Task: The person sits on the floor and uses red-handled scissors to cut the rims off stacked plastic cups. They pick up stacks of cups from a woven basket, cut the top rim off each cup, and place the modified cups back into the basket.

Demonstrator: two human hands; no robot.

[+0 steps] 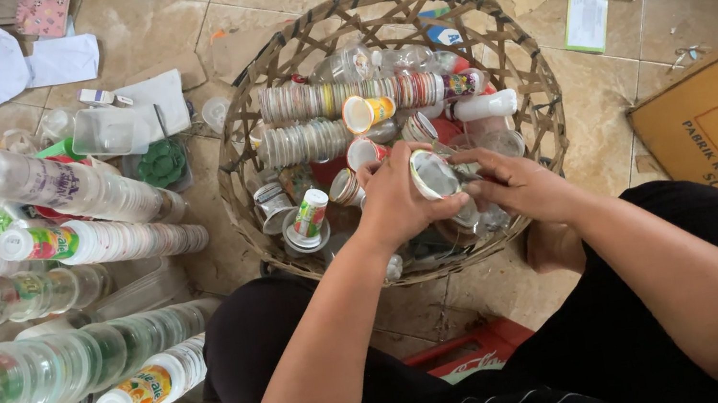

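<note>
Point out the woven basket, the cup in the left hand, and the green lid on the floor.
woven basket (248, 166): head view, left rim.
cup (432, 175): head view, its open mouth.
left hand (398, 205): head view, back of hand.
green lid (162, 163): head view, its centre.

I see the cup (432, 175) tilted on its side above the near half of the basket (238, 105), its open mouth turned up toward me. It is a small clear plastic cup with a white rim; I cannot tell what the torn seal on it shows. My left hand (393, 201) wraps around it from the left, thumb across the rim. My right hand (517, 185) meets it from the right, fingertips at its lower side. The basket is round, woven of brown strips, and sits on the floor just beyond my knees, filled with more cups, some nested in long stacks.
</note>
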